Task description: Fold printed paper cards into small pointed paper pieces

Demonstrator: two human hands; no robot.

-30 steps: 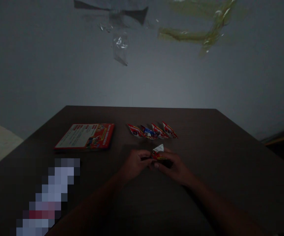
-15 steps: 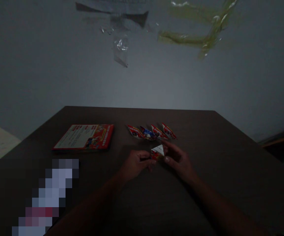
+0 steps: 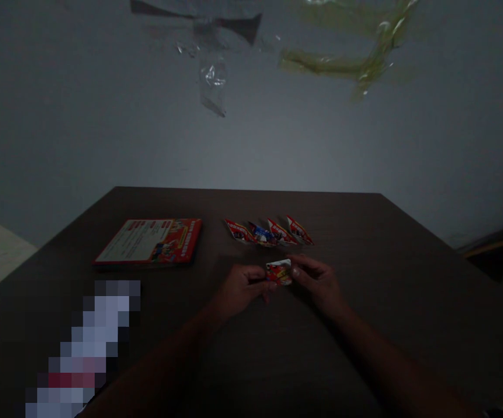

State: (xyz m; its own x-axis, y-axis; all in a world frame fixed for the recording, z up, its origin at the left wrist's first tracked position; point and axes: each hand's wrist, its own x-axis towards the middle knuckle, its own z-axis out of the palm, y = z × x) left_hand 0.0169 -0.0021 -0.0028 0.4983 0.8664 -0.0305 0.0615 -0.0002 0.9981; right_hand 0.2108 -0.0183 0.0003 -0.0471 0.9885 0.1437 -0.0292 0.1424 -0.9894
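Note:
Between my two hands is a small folded piece of printed paper [image 3: 279, 273], red and yellow with a white strip along its top edge. My left hand [image 3: 243, 287] pinches its left side between thumb and fingers. The right side is pinched by my right hand [image 3: 316, 281], thumb toward me. Just beyond the hands stands a row of several folded paper pieces [image 3: 281, 232], mostly red, with one blue piece [image 3: 262, 234] among them. How the held paper is folded underneath is hidden.
A stack of printed sheets [image 3: 147, 242], red and cream, lies at the left of the dark table [image 3: 391, 261]. Nearer on the left is a blurred-out pale, long object [image 3: 97, 331]. Behind the table rises a wall [image 3: 260, 151] with strips of tape [image 3: 325, 62].
The paper's white triangular flap, raised before, is now folded down, so its red printed face shows. My right fingers have closed in on its right edge.

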